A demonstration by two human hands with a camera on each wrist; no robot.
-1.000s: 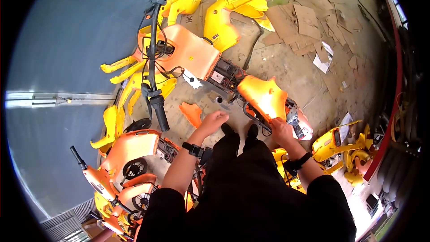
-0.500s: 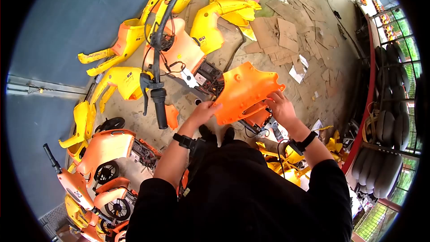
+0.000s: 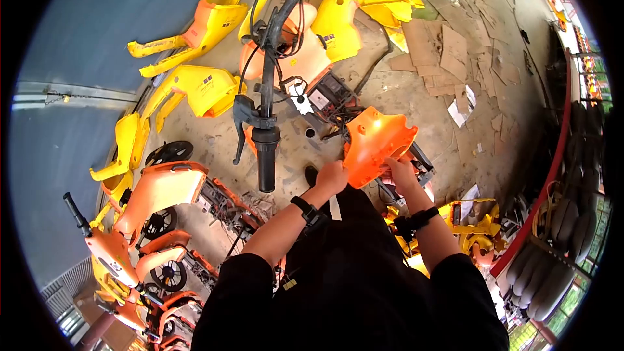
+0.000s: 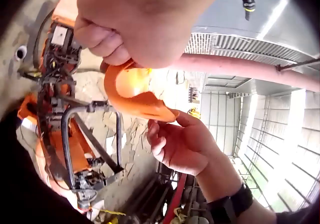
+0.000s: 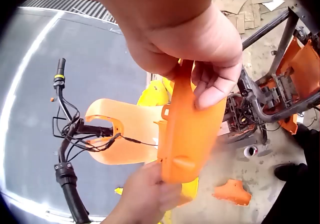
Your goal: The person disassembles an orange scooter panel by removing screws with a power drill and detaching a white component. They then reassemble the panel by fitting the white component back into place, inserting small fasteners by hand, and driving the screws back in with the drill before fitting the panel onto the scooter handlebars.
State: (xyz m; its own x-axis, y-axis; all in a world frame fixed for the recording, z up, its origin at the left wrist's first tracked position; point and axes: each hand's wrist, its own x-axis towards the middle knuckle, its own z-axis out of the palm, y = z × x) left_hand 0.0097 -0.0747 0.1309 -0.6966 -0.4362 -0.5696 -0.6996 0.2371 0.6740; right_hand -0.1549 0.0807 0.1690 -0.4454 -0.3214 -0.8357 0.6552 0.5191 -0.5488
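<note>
An orange plastic body panel is held tilted in front of the body, over the bare rear frame of a scooter. My left hand grips its near left edge, fingers curled in at the rim. At the opposite edge, my right hand pinches the panel. In the right wrist view, the right fingers fold over the panel's narrow end and the left hand holds its other end. The left wrist view shows the curved panel spanning both hands. Past it stands the scooter's black tube frame.
The scooter's black handlebar rises at front left. Yellow body panels lie along the blue wall, and flattened cardboard covers floor at the back right. More orange scooters stand at left. A loose orange piece lies near a foot.
The panel has come up off the scooter frame. My left hand, empty at first, has taken its left edge. Since half a second ago the panel has tilted more steeply.
</note>
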